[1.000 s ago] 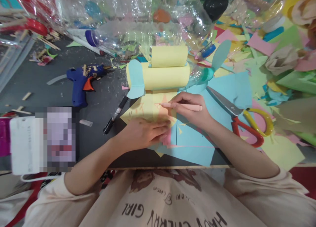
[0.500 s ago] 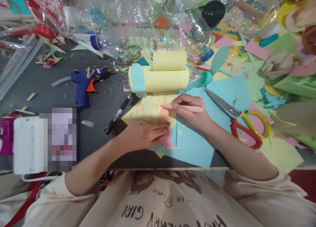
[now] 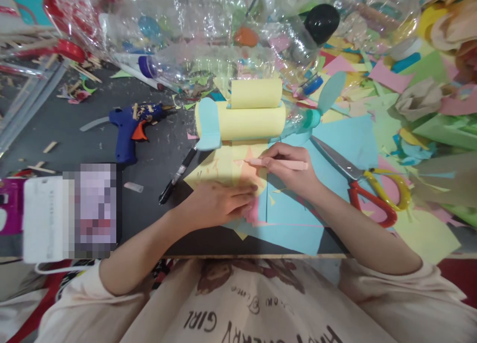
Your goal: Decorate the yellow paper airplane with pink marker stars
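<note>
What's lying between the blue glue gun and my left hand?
Head view: a black pen, then a corner of yellow paper, lie between the glue gun and your left hand.

On the pale shirt [image 3: 276,303], "GIRL" [image 3: 200,321] in dark capitals, smaller "Time" [image 3: 238,287], other lettering cut off

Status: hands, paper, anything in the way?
Right hand holds pink pen, tip at orange paper. Left hand rests over yellow paper. Scissors right, clear of pen.

We wear a cream top [image 3: 167,303] with loose, wide sleeves [image 3: 402,296], a brown printed picture [image 3: 213,276] and dark lettering [image 3: 201,320] across the front.
</note>
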Demonstrator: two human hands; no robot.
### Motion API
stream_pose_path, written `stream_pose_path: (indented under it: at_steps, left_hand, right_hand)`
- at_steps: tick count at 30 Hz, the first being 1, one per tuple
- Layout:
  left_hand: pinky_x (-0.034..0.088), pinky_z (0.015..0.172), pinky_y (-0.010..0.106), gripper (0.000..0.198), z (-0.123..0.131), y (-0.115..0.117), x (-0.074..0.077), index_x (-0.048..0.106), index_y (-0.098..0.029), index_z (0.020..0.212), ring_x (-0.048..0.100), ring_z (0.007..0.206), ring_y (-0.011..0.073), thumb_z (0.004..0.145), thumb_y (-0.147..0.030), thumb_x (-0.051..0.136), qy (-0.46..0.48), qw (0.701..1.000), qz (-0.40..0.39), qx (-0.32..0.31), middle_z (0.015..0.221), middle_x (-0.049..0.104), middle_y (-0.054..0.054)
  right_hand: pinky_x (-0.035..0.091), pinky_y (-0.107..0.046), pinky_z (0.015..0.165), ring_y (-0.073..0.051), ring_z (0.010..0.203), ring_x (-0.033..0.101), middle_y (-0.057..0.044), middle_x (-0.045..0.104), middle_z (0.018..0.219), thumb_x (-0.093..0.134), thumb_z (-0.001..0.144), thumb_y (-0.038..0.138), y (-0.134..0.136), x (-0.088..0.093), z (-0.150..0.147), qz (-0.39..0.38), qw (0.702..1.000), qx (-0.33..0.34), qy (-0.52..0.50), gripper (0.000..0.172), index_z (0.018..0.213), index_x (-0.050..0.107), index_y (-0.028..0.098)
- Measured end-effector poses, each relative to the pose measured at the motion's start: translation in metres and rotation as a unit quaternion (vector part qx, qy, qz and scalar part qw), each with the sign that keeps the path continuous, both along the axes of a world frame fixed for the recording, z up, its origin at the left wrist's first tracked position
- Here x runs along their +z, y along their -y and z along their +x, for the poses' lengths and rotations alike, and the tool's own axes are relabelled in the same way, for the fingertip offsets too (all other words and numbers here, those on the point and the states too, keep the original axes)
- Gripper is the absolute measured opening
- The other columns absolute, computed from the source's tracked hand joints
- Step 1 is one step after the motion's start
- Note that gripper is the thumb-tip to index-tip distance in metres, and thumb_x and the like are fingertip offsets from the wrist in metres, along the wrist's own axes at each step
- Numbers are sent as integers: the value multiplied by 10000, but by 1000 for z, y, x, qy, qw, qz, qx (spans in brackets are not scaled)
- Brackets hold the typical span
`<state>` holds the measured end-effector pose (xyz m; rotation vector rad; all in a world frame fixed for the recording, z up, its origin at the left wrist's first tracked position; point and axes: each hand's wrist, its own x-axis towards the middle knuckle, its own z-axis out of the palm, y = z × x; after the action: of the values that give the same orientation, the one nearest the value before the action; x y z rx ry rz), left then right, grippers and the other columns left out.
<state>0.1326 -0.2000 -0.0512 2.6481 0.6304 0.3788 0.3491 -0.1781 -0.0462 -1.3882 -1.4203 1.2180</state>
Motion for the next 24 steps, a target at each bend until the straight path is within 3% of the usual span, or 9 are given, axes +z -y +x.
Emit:
stream_pose_path:
  at_steps: [7,13,19,24]
  left_hand:
    - [541,821,249,371,1,0,0,697,-205,1137,704,1085,134,1075,-317,349,21,999,24,11,1171,755,-5]
    - [552,785,260,340,0,1,-2,705,-224,1127,710,1055,132,1064,-304,380,5,1000,12,12,1181,751,-8]
    - [538,767,264,327,2,-1,4,693,-189,1085,715,1047,131,1068,-282,380,35,998,49,11,1137,765,-17]
    - [536,769,242,355,2,0,4,712,-195,1073,718,1008,124,1069,-294,371,27,999,29,14,1109,773,-3]
  right_hand:
    - [390,-264,501,-129,539,526,1,635,557,670,759,345,3,-2,2,-12,998,53,9,241,573,634,196]
    - [396,-258,505,-122,533,512,7,643,554,690,760,372,2,0,-1,2,1000,3,3,264,569,623,202]
    - [392,-253,492,-123,547,529,2,654,585,680,783,384,4,-2,1,-6,998,61,18,247,627,675,192]
    - [461,-265,520,-135,563,601,-3,707,638,676,818,404,4,-4,5,61,997,38,9,237,685,710,212]
